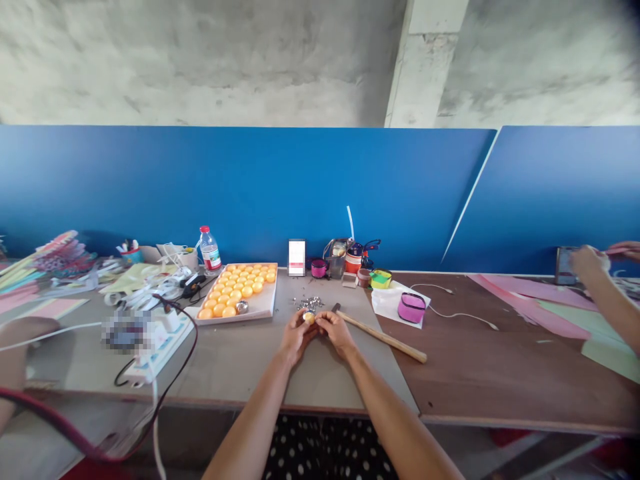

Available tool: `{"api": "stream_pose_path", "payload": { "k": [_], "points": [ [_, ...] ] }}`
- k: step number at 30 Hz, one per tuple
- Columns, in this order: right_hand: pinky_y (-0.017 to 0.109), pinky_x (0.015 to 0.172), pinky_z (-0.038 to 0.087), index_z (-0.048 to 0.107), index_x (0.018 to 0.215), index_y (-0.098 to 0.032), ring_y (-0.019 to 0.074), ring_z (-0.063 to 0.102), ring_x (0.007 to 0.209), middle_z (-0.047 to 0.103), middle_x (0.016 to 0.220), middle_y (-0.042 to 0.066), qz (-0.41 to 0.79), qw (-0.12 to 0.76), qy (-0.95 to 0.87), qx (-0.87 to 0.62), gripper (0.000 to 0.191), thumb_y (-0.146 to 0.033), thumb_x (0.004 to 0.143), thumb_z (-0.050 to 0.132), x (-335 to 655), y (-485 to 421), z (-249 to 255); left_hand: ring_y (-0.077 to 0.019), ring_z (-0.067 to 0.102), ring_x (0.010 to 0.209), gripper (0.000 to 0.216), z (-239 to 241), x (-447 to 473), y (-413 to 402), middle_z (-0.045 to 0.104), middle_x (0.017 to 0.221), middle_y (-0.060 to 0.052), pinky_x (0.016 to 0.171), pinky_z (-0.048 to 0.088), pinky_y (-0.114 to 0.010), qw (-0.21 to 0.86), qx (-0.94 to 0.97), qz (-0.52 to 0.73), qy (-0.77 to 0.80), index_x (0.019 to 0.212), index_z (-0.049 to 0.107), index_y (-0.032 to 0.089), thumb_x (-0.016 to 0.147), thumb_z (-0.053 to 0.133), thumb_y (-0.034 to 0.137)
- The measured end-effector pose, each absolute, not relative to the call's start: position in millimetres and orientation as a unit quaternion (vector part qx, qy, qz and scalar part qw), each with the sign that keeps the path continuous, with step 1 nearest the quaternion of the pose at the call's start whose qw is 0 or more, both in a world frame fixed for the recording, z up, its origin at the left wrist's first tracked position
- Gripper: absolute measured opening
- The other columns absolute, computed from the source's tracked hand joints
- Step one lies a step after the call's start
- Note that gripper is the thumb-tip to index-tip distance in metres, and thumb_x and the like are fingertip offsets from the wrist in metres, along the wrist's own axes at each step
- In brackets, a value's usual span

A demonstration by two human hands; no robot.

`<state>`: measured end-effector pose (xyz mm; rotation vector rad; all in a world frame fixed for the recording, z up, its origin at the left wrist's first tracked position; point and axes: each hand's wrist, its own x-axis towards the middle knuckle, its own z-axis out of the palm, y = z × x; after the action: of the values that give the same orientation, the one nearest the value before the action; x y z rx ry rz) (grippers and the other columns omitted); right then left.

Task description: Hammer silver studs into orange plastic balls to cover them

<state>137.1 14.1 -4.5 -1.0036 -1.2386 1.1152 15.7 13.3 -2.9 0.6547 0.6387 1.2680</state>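
Note:
In the head view, my left hand (294, 339) is closed round a small yellow-orange ball (309, 318) with a pale patch on it, held low over the grey board. My right hand (338, 333) meets it from the other side, fingertips pinched together at the ball's edge; whatever is between them is too small to make out. Just beyond both hands lies a loose scatter of small shiny silver pieces (311, 303). A hammer with a wooden handle (385, 338) rests beside my right hand, its dark head close to the fingers.
A shallow tray (265, 308) of orange balls stands left, with one silver item among them. A power strip (163, 353) and cables lie nearer left. Behind are a phone (297, 259), a bottle (210, 251) and small pouches. Other people's arms show at both sides.

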Motion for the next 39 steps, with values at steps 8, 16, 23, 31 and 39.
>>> {"api": "stream_pose_path", "payload": {
  "k": [8,16,23,31,39],
  "points": [
    [0.021,0.05,0.031,0.056,0.072,-0.018,0.0081,0.039,0.048,0.046,0.05,-0.007,0.488,0.557,-0.522,-0.424,0.018,-0.034,0.063,0.058,138.1,16.4,-9.3,-0.0162,0.063,0.072,0.039,-3.2,15.8,12.8,0.062,0.086,-0.004,0.07,0.052,-0.033,0.704,0.303,0.572,0.293,0.098,0.056,0.019,0.062,0.07,0.012],
    [0.021,0.049,0.03,0.054,0.072,-0.018,0.0081,0.039,0.046,0.046,0.048,-0.007,0.496,0.566,-0.503,-0.424,0.017,-0.032,0.064,0.058,137.0,15.4,-8.1,-0.017,0.063,0.07,0.042,-3.8,15.5,12.7,0.062,0.086,-0.004,0.068,0.051,-0.034,0.705,0.313,0.567,0.288,0.1,0.055,0.019,0.061,0.07,0.014],
    [0.021,0.049,0.029,0.055,0.069,-0.017,0.0081,0.039,0.046,0.046,0.047,-0.007,0.49,0.556,-0.516,-0.429,0.018,-0.035,0.065,0.058,137.3,13.1,-5.1,-0.0169,0.063,0.071,0.043,-4.2,16.6,13.0,0.062,0.086,-0.003,0.067,0.051,-0.032,0.698,0.321,0.57,0.29,0.099,0.054,0.019,0.06,0.071,0.015],
    [0.021,0.049,0.03,0.053,0.069,-0.018,0.0084,0.04,0.045,0.048,0.046,-0.006,0.488,0.544,-0.529,-0.432,0.021,-0.038,0.066,0.058,141.2,14.5,-9.3,-0.0166,0.062,0.071,0.047,-7.4,17.5,14.1,0.061,0.085,-0.002,0.068,0.051,-0.033,0.68,0.357,0.569,0.294,0.099,0.053,0.018,0.058,0.074,0.023],
    [0.021,0.045,0.032,0.05,0.071,-0.019,0.0089,0.04,0.042,0.049,0.045,-0.007,0.503,0.532,-0.533,-0.424,0.018,-0.036,0.069,0.055,144.3,16.2,-12.7,-0.0159,0.062,0.071,0.047,-9.9,16.9,15.4,0.061,0.086,-0.003,0.07,0.05,-0.033,0.671,0.381,0.564,0.295,0.101,0.052,0.018,0.059,0.074,0.026]
  ]
}}
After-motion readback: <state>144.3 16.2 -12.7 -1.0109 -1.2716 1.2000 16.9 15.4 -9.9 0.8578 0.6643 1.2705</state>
